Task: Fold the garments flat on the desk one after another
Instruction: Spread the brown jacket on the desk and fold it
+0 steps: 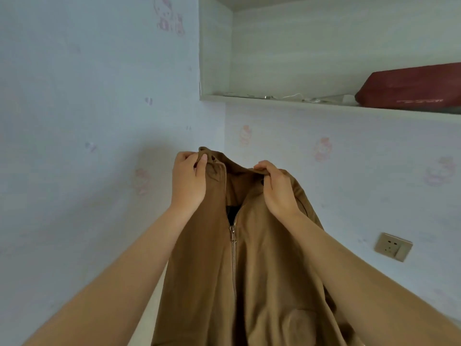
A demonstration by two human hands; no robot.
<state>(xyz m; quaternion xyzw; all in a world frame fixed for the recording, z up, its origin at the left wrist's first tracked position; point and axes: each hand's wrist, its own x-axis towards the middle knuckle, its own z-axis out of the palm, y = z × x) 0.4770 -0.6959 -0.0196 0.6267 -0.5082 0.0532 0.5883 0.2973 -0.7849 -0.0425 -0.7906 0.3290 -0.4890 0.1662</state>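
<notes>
A brown zip-up jacket hangs in the air in front of me, held up by its collar, with the zipper running down its middle and part-way closed. My left hand pinches the left end of the collar. My right hand grips the collar's right side, fingers curled over the fabric. The jacket's lower part runs out of the bottom of the frame. The desk is not in view.
A wall with pale cartoon-print wallpaper fills the background. A recessed shelf up right holds a dark red bag and some white cables. A wall socket sits low on the right.
</notes>
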